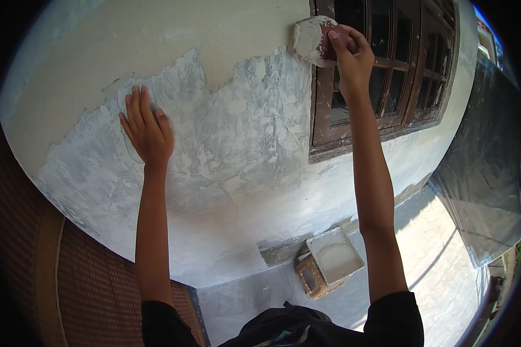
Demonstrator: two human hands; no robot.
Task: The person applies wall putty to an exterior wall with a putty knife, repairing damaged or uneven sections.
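Observation:
My left hand (147,127) lies flat against the patchy wall (226,133), fingers stretched out, on its grey-white part just below the edge of the cream coat. In my right hand (355,55) is a reddish-brown putty spreader (317,41), its broad face thickly smeared with off-white putty. Thumb and fingers pinch the spreader at its right end. It is held up in front of the upper left part of the window frame (322,110); whether its edge touches the wall cannot be made out.
A square tray (337,254) with whitish paste rests on a woven basket-like stand (311,277) on the tiled floor (243,295). Brown woven panelling (92,272) borders the wall at lower left. At right hangs a dark translucent sheet (480,162).

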